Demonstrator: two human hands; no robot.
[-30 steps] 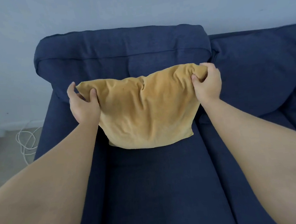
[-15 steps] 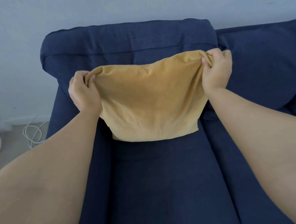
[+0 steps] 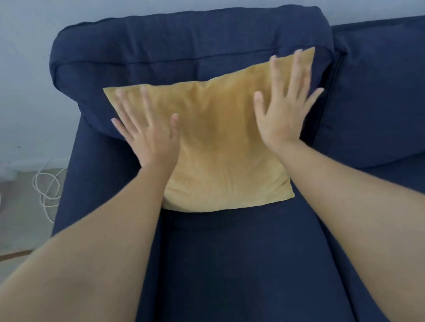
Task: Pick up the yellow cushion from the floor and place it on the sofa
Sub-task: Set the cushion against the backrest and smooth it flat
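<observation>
Already up on the sofa [image 3: 230, 276], yellow cushion [image 3: 220, 144]: bottom edge down on the seat, back leaning against the backrest [image 3: 189, 41], long axis running left to right and tilted a little, right top corner higher than the left. Left hand [image 3: 149, 135] spread flat over the cushion's left half, right hand [image 3: 284, 109] flat over the right half; fingers splayed and blurred, so pressing or just off the fabric cannot be told. No grip closed on anything, both hands wide apart at the fingers. Cushion straight ahead of both palms, about equally near to each, slightly nearer the right hand at the raised corner. Probably the settling stage, task nearly done. Next move likely a plain pull-back of both arms toward the body; only risk a forward slump of the cushion if leaning too upright. White cable [image 3: 47, 187] on the floor [image 3: 18, 231] at far left, well clear.
</observation>
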